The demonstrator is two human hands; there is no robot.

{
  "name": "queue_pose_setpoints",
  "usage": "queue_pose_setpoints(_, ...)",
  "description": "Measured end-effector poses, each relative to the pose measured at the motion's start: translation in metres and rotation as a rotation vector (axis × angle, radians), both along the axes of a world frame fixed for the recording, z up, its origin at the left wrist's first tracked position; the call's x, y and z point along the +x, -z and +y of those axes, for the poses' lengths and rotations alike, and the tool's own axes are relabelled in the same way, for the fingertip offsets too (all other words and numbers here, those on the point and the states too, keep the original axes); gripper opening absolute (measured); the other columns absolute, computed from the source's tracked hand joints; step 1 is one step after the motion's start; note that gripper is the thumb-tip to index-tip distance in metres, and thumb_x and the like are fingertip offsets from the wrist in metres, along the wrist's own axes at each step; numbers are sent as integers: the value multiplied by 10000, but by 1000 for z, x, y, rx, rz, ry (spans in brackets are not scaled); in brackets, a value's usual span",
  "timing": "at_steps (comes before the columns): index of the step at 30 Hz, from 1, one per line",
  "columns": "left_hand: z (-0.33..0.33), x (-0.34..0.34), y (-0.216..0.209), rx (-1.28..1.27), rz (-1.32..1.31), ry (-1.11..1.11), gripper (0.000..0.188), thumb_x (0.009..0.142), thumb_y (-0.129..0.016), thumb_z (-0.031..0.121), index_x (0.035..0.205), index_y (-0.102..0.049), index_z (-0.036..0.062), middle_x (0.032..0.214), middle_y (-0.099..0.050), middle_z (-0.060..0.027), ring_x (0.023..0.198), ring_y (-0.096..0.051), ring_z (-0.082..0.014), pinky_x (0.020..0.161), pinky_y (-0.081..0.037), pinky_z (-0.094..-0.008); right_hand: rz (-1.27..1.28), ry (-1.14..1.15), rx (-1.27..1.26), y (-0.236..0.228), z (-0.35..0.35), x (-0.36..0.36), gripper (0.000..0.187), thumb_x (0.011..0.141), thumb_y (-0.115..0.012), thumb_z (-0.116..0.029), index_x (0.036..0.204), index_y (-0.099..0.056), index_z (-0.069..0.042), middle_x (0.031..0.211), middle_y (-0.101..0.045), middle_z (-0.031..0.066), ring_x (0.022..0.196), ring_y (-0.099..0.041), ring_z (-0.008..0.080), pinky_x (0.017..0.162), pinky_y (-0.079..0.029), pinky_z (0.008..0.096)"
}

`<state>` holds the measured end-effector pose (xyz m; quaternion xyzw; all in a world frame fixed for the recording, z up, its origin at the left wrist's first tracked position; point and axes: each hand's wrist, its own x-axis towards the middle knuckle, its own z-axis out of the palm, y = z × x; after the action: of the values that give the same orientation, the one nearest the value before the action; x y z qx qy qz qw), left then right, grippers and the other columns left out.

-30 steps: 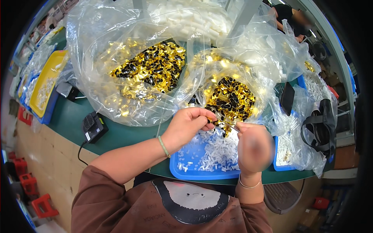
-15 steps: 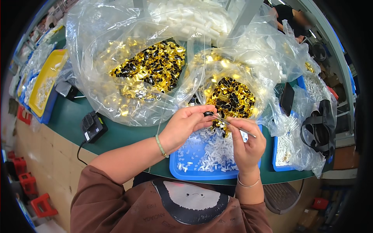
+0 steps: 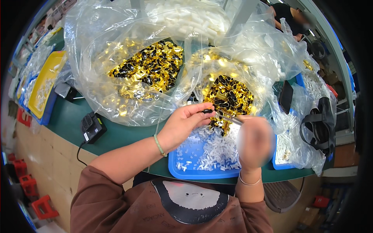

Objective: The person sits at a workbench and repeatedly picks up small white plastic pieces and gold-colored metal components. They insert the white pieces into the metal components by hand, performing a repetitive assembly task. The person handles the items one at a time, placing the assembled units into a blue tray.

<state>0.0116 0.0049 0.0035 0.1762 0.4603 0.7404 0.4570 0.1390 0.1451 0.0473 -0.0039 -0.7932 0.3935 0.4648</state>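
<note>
My left hand (image 3: 186, 119) pinches a small black part (image 3: 208, 111) between thumb and fingers above the blue tray (image 3: 184, 174). My right hand (image 3: 254, 139), mostly blurred, holds metal tweezers (image 3: 229, 118), their tip pointing toward the black part with a small gap between them. Small white plastic pieces (image 3: 217, 153) lie heaped in the tray under both hands. Just beyond my fingers, gold and black parts (image 3: 229, 95) spill from the mouth of a clear plastic bag onto the tray's far side.
A larger clear bag (image 3: 87, 91) of gold and black parts lies to the left. A black charger-like device (image 3: 93, 127) with a cable sits near the left edge. To the right are a small blue tray (image 3: 285, 167) and a black bag (image 3: 320, 126). Someone (image 3: 287, 15) stands at the far right.
My right hand has shifted right, drawing the tweezers back from the black part. My left hand stays nearly in place, still pinching it, fingers slightly more closed.
</note>
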Motion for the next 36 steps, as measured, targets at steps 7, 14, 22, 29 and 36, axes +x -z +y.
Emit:
queue_pose_setpoints(7,-4,-4,-6,2,-37,-10,358,994,-534,123,1330,-512,3,1248,-617,-106,1110,-623,-175,909,-519,-268,-705,-375,394,-6,-8,7,186,780,-657,-51,964,-636,-56,833,-578,115,720,-630,286,609,-513,384)
queue_pose_setpoints(14,-5,-6,-4,-17,-43,28,342,1007,-534,195,1307,-543,31,1149,-643,-71,967,-615,-92,851,-514,-233,-836,-307,619,21,-22,3,145,813,-669,-178,859,-599,-60,821,-550,86,744,-640,266,594,-527,369)
queue_pose_setpoints(22,-3,-8,3,105,-160,33,298,1004,-537,179,1269,-563,44,1050,-640,-28,947,-598,-83,860,-510,-251,-656,-313,406,21,-11,0,142,773,-698,-53,902,-639,-55,841,-619,76,660,-615,227,583,-504,334)
queue_pose_setpoints(29,-3,-3,4,152,-200,124,252,996,-542,146,1228,-561,49,1099,-638,-53,975,-635,-126,885,-529,-288,-493,-100,-491,5,-6,2,80,862,-694,-32,935,-685,2,804,-641,-14,626,-467,26,563,-368,179)
queue_pose_setpoints(36,-2,2,-6,81,-123,168,316,968,-595,135,1262,-544,32,1158,-639,-60,1062,-635,-135,903,-524,-256,-487,-198,-721,2,-6,0,96,918,-648,-53,971,-655,26,838,-675,25,727,-591,48,660,-455,179)
